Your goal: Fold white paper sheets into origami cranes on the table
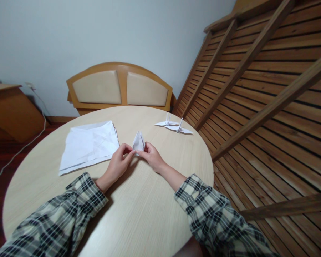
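A small piece of folded white paper stands upright between my hands near the middle of the round table, with two points at its top. My left hand pinches its lower left corner between thumb and fingers. On the other side, my right hand grips the lower right edge, thumb in front and fingers behind. Both thumbs nearly meet at the bottom of the paper. The fingers behind the paper are partly hidden.
Two folded paper cranes sit at the table's back right. A stack of white paper sheets lies left of my hands on the round table. Behind stands a padded headboard; a slatted wooden frame leans along the right side.
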`<state>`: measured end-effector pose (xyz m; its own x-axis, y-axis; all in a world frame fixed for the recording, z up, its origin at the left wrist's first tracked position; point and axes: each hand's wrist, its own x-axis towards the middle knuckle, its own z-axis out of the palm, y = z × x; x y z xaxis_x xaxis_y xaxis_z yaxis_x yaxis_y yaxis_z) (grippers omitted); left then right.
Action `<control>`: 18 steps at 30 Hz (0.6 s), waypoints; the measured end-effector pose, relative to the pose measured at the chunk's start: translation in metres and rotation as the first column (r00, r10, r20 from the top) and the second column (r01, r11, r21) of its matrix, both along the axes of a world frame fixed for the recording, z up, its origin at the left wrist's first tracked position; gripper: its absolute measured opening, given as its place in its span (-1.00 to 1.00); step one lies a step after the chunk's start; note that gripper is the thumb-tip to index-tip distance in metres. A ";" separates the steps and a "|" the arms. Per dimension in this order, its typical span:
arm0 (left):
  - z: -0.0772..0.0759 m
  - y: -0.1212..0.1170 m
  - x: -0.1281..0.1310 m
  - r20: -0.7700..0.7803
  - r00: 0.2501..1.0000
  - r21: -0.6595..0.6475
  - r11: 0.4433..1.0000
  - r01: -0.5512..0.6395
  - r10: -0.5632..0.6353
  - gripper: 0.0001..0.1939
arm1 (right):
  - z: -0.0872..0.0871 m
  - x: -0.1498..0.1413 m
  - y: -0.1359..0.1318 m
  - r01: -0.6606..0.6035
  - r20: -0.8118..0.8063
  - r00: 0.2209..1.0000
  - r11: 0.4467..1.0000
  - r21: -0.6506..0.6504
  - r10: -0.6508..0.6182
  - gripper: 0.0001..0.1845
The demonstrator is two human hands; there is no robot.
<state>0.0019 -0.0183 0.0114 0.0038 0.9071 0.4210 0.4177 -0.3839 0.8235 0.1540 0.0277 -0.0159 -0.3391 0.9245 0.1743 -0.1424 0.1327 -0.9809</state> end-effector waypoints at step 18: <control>-0.007 0.005 -0.002 0.140 0.990 -0.070 0.998 -0.009 0.019 -0.80 | 0.011 0.000 -0.004 -0.085 -0.188 0.980 0.989 -0.118 0.062 -0.58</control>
<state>0.0003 -0.0130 0.0048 -0.0641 0.9335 0.3528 0.3011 -0.3190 0.8987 0.1539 0.0232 -0.0048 -0.3799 0.9166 0.1245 -0.3260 -0.0067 -0.9454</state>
